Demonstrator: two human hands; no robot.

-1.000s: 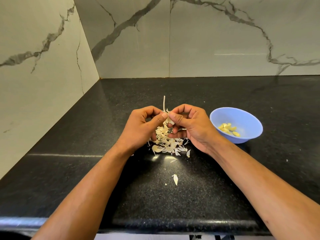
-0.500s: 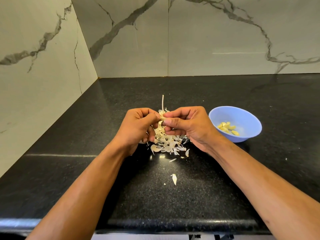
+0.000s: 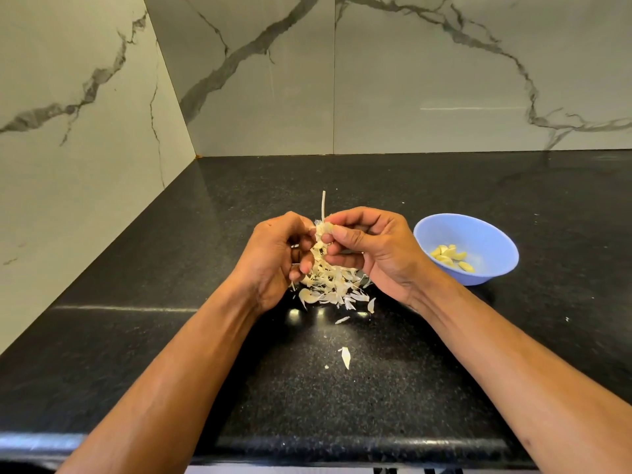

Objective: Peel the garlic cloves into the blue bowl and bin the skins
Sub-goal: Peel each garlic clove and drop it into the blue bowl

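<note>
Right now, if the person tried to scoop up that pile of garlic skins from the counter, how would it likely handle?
The pile of garlic skins looks like thin, curled loose flakes, so it would probably feel almost weightless and scatter rather than lift as one. Strays already lie apart on the black counter, suggesting pieces drift easily. A sweeping push should move them, though some may cling or slip away.

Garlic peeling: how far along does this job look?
Partly done. Several peeled cloves already lie in the blue bowl. In hand: the right hand pinches a garlic piece with papery skin, and the left hand works beside it. Left: the pile of skins and stray flakes lie on the black counter, unbinned. No bin is in view.
</note>
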